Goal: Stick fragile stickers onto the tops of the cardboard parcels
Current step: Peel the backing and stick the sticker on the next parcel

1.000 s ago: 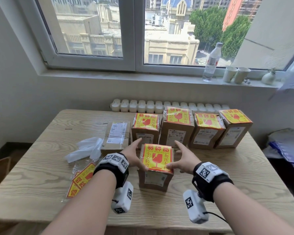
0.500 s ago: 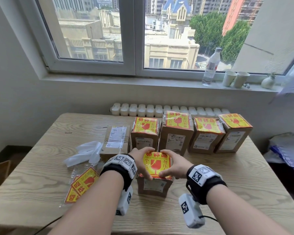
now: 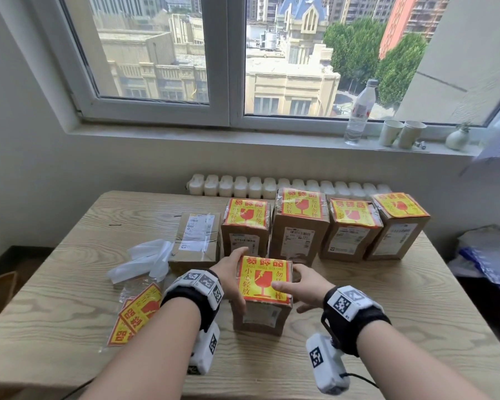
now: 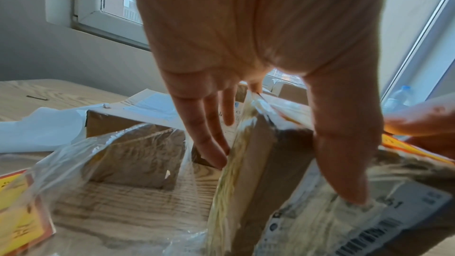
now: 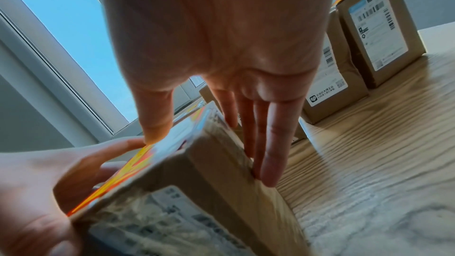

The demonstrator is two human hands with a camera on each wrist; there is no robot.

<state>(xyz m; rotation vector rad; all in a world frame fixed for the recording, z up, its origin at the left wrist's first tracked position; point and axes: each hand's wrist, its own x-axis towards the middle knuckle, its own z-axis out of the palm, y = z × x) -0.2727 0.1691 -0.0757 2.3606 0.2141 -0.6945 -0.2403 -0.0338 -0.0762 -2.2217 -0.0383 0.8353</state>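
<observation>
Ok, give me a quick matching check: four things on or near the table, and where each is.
Things:
1. front parcel
2. flat unstickered parcel
3. spare stickers
4. water bottle

Places:
A. on the windowsill
B. left end of the back row
C. between both hands
D. near the table's left front, in a clear bag

Pairs: 1-C, 2-B, 3-D, 4-A
</observation>
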